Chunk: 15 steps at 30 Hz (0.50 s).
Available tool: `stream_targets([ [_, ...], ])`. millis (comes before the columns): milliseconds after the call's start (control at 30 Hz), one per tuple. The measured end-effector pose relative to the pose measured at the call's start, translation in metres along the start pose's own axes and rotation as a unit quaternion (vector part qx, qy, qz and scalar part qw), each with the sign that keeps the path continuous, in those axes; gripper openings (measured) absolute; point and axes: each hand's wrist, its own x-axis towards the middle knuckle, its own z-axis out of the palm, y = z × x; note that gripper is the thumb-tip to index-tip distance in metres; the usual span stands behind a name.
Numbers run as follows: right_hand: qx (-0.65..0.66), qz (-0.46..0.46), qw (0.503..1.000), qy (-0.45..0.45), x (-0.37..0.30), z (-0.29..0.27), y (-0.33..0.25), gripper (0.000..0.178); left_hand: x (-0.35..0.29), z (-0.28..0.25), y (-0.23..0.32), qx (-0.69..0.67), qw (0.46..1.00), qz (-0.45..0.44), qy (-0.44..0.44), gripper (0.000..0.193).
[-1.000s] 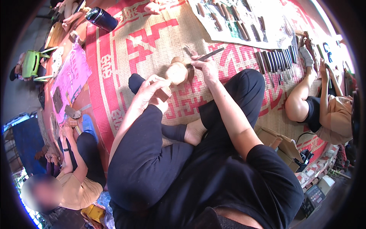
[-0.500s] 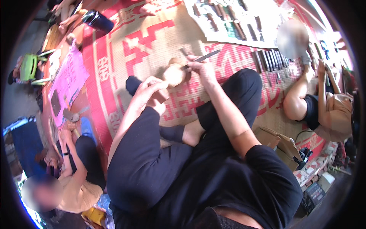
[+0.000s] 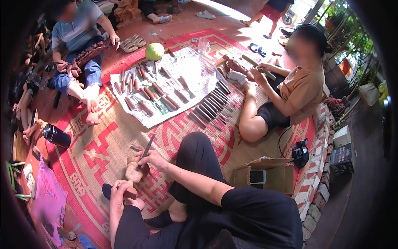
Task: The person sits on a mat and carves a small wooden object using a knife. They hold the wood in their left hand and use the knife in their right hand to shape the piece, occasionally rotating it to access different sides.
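A pale, rounded wood carving (image 3: pixel 133 172) with bulging sections is held up in front of my crossed legs. My left hand (image 3: pixel 120 191) is closed round its near end, where a flat-sided block-like part (image 3: pixel 131 192) shows by the fingers. My right hand (image 3: pixel 152 160) is closed on a narrow dark file-like tool (image 3: pixel 148 146), one end of which sticks up past the fingers. The tool's other end is at the carving's far part, partly hidden by my fingers; contact is hard to tell. Behind it, a small tool-like piece (image 3: pixel 135 147) shows.
A white sheet (image 3: pixel 145 120) bears many wooden-handled carving tools; a row of dark files (image 3: pixel 209 106) lies beside it on the red-patterned mat (image 3: pixel 89 182). A cardboard box (image 3: pixel 280 178) stands right, a dark bottle (image 3: pixel 57 136) left. Co-workers (image 3: pixel 304 81) sit at right and far left.
The view has swung up and to the right, bringing more of the tool sheet and the co-workers into sight. Both my hands keep hold of the carving and the tool.
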Motion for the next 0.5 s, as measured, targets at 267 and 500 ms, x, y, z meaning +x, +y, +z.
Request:
stream_targets([
  [267,0.005,0.030,0.995,0.097,0.005,-0.010,0.000,0.022,0.000,0.003,0.003,0.032,0.999,0.024,-0.015,0.026],
  [500,-0.058,-0.002,0.995,0.077,0.008,-0.009,-0.010,0.014,0.004,-0.001,-0.005,0.035,0.998,0.041,-0.023,0.021],
])
